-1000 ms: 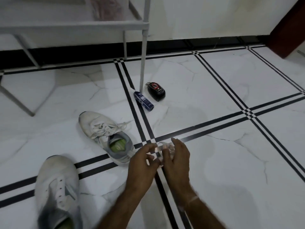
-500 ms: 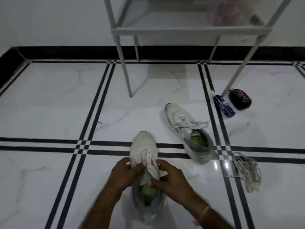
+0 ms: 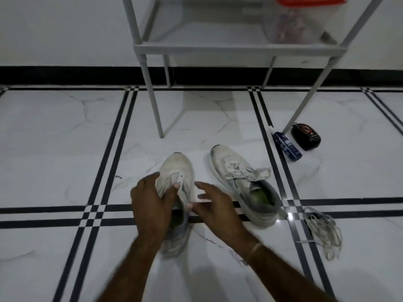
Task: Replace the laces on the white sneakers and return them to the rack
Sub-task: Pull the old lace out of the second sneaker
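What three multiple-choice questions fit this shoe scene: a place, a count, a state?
1. Where does the loose pile of white laces lie? A) hanging on the wall B) inside a sneaker C) on the white marble floor, right of the laced white sneaker.
2. How many white sneakers stand on the floor? A) two B) one C) three.
3. The white sneaker that the left hand grips is: A) fully laced B) unlaced C) upside down.
Answers: C, the pile rests on the floor past that sneaker's heel; A, a pair side by side; B, its eyelets are bare.
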